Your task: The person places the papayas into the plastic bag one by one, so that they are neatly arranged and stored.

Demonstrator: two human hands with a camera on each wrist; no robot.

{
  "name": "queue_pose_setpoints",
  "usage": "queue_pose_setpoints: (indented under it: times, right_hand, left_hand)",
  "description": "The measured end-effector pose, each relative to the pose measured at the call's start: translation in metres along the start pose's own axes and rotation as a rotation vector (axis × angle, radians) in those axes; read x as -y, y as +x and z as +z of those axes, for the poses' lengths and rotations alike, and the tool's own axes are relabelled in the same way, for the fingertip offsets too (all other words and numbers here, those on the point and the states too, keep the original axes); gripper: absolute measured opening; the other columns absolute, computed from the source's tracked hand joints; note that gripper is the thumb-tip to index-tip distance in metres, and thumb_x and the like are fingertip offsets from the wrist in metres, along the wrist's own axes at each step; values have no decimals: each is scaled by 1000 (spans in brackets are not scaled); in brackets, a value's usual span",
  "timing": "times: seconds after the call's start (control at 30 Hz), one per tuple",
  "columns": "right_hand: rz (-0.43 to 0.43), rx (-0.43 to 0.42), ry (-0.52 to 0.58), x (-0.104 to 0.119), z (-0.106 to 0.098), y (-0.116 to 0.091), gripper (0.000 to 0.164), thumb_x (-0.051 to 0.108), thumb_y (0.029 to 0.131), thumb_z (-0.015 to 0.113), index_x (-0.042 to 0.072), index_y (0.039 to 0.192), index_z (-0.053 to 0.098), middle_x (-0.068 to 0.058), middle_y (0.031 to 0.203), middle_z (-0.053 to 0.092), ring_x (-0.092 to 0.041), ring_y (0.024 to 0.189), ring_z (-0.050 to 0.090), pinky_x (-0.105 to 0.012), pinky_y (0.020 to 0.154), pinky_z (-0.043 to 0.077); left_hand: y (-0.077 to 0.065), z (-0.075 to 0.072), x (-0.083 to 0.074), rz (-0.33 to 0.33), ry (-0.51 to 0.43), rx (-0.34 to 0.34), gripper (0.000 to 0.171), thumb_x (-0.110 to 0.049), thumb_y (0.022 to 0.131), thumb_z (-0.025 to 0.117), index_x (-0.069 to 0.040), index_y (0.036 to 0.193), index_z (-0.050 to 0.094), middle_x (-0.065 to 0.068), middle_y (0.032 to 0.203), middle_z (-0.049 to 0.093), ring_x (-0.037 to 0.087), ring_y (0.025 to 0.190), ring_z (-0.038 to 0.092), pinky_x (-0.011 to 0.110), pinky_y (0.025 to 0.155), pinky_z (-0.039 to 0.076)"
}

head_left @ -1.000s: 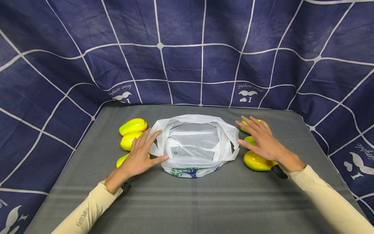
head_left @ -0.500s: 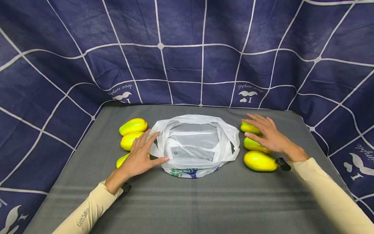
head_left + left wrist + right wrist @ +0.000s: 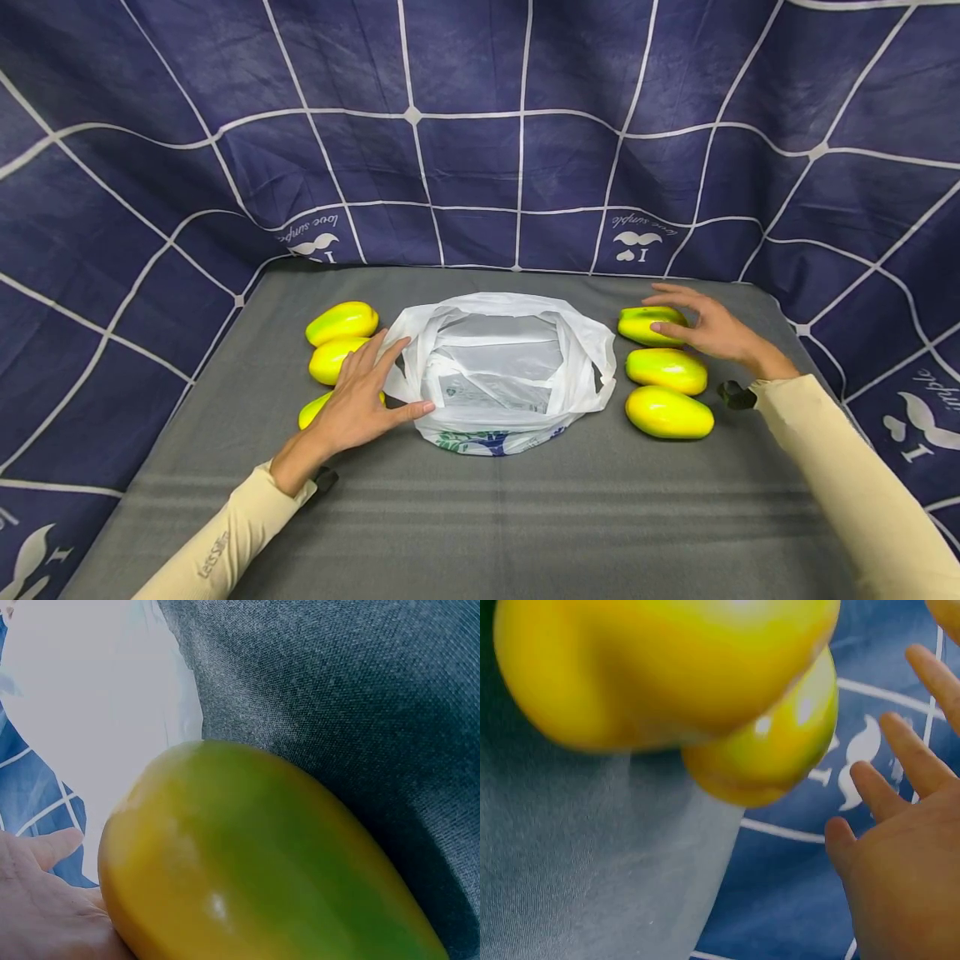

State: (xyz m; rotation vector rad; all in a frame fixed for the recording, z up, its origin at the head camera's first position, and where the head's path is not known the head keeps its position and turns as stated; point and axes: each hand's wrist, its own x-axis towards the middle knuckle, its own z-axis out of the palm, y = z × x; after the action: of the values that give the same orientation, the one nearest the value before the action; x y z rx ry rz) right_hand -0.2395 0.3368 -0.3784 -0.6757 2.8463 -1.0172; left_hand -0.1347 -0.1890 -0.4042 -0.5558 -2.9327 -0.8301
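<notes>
A white plastic bag (image 3: 495, 358) stands open-mouthed in the middle of the head view, with a green and blue print on its front. My left hand (image 3: 356, 408) is spread at the bag's left handle, above the nearest left mango (image 3: 313, 410), which it partly covers. That yellow-green mango (image 3: 262, 862) fills much of the left wrist view. My right hand (image 3: 712, 329), fingers loosely extended, reaches over the right end of the far right mango (image 3: 651, 325). Below that lie a middle right mango (image 3: 667, 371) and a near right mango (image 3: 669, 412).
Two more mangoes lie on the left: a far one (image 3: 342, 323) and a middle one (image 3: 335, 360). Everything rests on a grey cloth-covered table (image 3: 495, 525). A dark blue curtain with white grid lines (image 3: 465, 167) surrounds its back and sides.
My right hand has moved rightward, away from the bag's right handle, to the far right mango, uncovering the right-hand mangoes. My left hand and the bag have stayed in place.
</notes>
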Motion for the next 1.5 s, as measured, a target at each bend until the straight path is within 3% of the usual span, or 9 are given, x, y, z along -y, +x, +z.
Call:
queue_pose_setpoints:
  times: [0.23, 0.47, 0.57, 0.77, 0.97, 1.5]
  right_hand:
    - [129, 43, 42, -18, -9, 5, 44, 28, 95, 70, 9, 134, 62, -17, 158, 38, -41, 148, 27, -71, 112, 23]
    - [233, 107, 102, -30, -7, 7, 54, 33, 94, 71, 9, 141, 56, -15, 157, 39, -40, 147, 28, -68, 113, 24]
    - [262, 131, 131, -33, -5, 8, 59, 34, 94, 71, 11, 145, 52, -13, 154, 43, -37, 142, 34, -63, 113, 27]
    - [214, 171, 126, -36, 0, 9, 66, 29, 90, 76, 15, 149, 48, -11, 146, 51, -24, 123, 49, -37, 102, 40]
    - [156, 210, 171, -37, 4, 8, 66, 22, 91, 75, 12, 150, 47, -14, 147, 51, -17, 118, 49, -19, 95, 40]
    - [161, 190, 155, -38, 5, 5, 60, 24, 94, 72, 17, 149, 49, -11, 143, 54, -18, 118, 49, -19, 94, 40]
  left_hand:
    - [0, 0, -1, -4, -3, -1, 102, -58, 79, 78, -13, 157, 31, 21, 165, 15, 40, 152, 15, 69, 118, 8]
    - [0, 1, -1, 2, 3, -8, 101, -58, 79, 78, -13, 157, 32, 23, 164, 18, 41, 152, 17, 69, 117, 10]
    - [0, 1, -1, 4, 0, -13, 101, -57, 79, 78, -13, 157, 32, 23, 163, 19, 41, 151, 17, 69, 117, 10]
    - [0, 1, 0, -9, 2, -1, 102, -58, 79, 78, -14, 157, 31, 22, 164, 17, 40, 152, 16, 69, 118, 9]
    - [0, 1, -1, -13, -2, 1, 102, -58, 79, 78, -14, 157, 30, 21, 165, 16, 40, 152, 15, 68, 118, 8]
    - [-1, 3, -1, -22, 0, -2, 101, -58, 79, 78, -15, 157, 31, 21, 164, 17, 40, 152, 16, 69, 118, 7]
